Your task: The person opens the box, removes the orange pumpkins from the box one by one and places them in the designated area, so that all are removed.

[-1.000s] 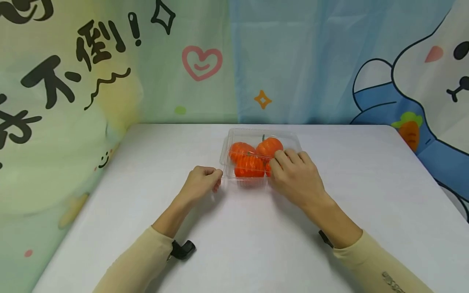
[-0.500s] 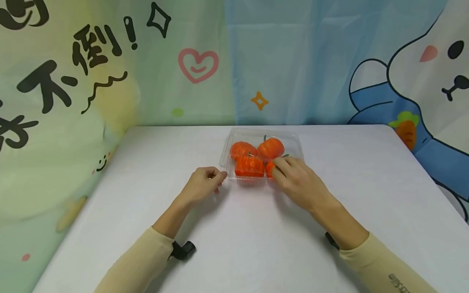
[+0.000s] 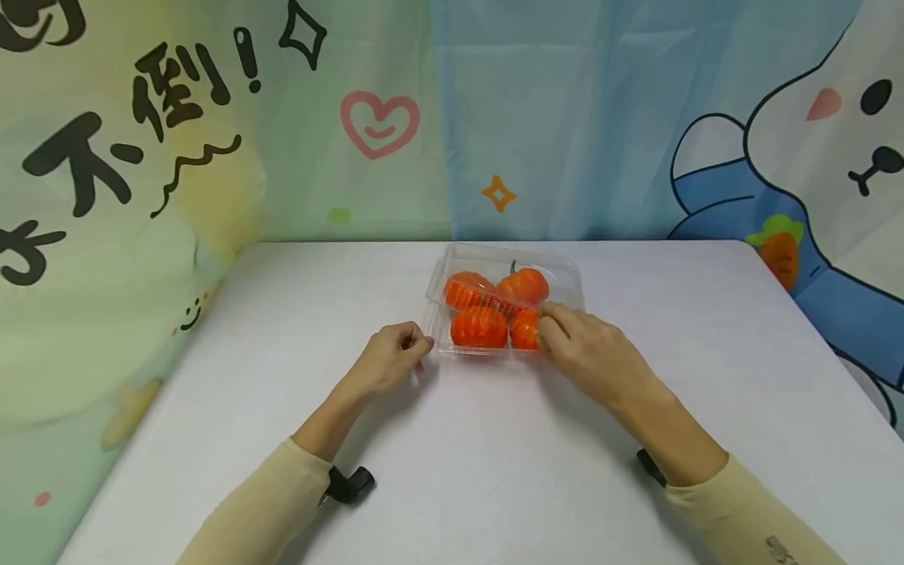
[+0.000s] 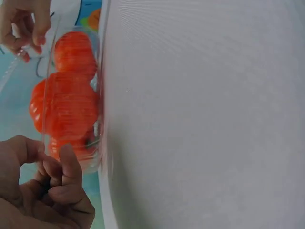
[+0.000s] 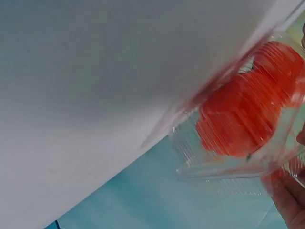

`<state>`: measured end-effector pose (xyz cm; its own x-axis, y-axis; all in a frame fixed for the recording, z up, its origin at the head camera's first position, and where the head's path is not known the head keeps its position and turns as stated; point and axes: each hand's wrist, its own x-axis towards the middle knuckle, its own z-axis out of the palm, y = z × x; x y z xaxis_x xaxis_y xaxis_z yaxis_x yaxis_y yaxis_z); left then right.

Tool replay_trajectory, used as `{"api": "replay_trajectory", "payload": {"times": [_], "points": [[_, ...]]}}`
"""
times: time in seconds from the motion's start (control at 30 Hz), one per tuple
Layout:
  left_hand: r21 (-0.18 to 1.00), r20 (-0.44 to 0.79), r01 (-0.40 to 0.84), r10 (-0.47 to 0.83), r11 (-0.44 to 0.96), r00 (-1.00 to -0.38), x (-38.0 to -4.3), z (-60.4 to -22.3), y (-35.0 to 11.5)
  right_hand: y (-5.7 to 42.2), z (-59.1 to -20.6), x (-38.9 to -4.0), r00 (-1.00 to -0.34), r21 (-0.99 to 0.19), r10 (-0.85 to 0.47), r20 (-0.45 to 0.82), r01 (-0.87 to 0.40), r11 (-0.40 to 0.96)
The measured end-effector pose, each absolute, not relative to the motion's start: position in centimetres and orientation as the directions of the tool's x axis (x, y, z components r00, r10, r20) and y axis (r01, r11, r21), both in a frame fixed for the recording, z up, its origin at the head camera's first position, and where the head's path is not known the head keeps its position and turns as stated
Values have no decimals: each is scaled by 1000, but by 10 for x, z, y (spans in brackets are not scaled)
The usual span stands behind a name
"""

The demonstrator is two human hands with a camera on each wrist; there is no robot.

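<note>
A clear plastic clamshell box [image 3: 452, 349] stands towards the back of the white table, holding several small orange pumpkins [image 3: 479, 326] with green stems. Its ribbed lid [image 3: 455, 255] sits tilted over them, apart from the base at the front. My left hand [image 3: 391, 353] is at the front left corner, where thumb and forefinger pinch the lid's edge in the left wrist view. With its fingertips my right hand [image 3: 589, 349] pinches the lid's rim at the front right corner, partly covering one pumpkin. The right wrist view shows only some fingers [image 5: 281, 191] on the plastic edge.
The white tabletop [image 3: 494, 471] stretches in front of the box and to both sides. Behind it hangs a printed cloth backdrop [image 3: 537, 118]. A black wrist camera [image 3: 351, 485] sits under the left sleeve.
My right hand has shifted right and slightly towards me. The lid's front edge now slants above the front pumpkins. My left hand has closed in on the box's left corner.
</note>
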<state>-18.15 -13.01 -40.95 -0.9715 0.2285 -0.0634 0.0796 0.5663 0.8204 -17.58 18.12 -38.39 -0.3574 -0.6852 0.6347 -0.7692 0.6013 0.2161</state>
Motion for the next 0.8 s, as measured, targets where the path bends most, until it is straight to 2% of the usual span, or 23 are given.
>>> {"api": "replay_trajectory", "payload": {"times": [0.07, 0.23, 0.33, 0.63, 0.8], "points": [[814, -52, 94, 233, 573, -971, -181, -410, -130, 183, -379, -177, -369, 208, -696, 616, -776, 595], [808, -47, 98, 229, 580, -972, -180, -410, -132, 193, -353, -178, -463, 139, -688, 559, -766, 628], [809, -67, 81, 228, 582, -971, -179, -410, -134, 202, -334, -181, -492, 106, -671, 555, -758, 644], [817, -105, 107, 328, 567, -939, -172, -406, -139, 205, -310, -193, -445, 58, -527, 724, -722, 689], [831, -143, 94, 373, 548, -917, -167, -405, -140, 203, -315, -203, -470, -6, -443, 764, -691, 723]]}}
